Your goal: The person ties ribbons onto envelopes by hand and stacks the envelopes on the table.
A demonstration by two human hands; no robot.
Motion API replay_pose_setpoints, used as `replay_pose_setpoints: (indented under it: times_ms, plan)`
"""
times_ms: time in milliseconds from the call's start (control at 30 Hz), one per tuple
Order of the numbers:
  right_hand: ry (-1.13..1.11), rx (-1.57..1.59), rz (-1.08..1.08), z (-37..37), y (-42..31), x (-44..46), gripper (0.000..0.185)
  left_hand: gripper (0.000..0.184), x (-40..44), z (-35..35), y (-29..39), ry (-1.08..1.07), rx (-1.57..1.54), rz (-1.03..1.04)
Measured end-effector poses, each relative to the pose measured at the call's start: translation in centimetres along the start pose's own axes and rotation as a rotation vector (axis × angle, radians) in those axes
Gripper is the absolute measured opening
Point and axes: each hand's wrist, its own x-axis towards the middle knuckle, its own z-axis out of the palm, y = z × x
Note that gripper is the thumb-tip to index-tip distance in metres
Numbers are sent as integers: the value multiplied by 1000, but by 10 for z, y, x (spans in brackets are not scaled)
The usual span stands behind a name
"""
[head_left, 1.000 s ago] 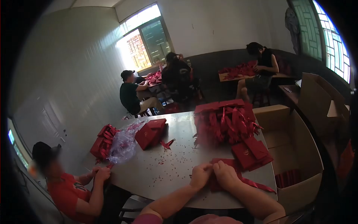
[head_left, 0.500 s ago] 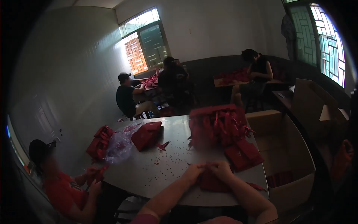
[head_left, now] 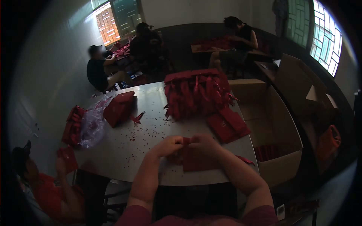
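Note:
A flat red gift bag (head_left: pixel 198 162) lies at the front edge of the table, below my hands. My left hand (head_left: pixel 169 145) is closed, with its fingertips pinching near the upper left corner of the bag. My right hand (head_left: pixel 205 146) is closed too, gripping the top edge a short way from the left. Exactly what the fingertips hold is partly hidden. Just beyond my right hand lie some flat red bags (head_left: pixel 228 126). Farther back is a big pile of red bags with dangling ribbons (head_left: pixel 196 94).
An open cardboard box (head_left: pixel 281 128) with red items inside stands right of the metal table (head_left: pixel 151 98). Crumpled clear plastic (head_left: pixel 92 126) and more red bags (head_left: pixel 120 107) lie on the left. Small dark bits dot the tabletop. A person (head_left: pixel 56 188) sits at left; others sit behind.
The view has tilted down and turned right. My hands have drawn slightly apart along the bag's top, and more of its face shows. The person at left has raised a red bag.

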Motion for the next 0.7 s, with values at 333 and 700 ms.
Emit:
replay_pose_setpoints:
  times_ms: [333, 700]
  plan:
    - [-128, -2, 48, -25, -31, -20, 26, 7, 2, -34, -29, 427, 114, -180]
    - [-165, 735, -200, -91, -57, -39, 19, 9, 16, -30, -43, 626, 141, -233]
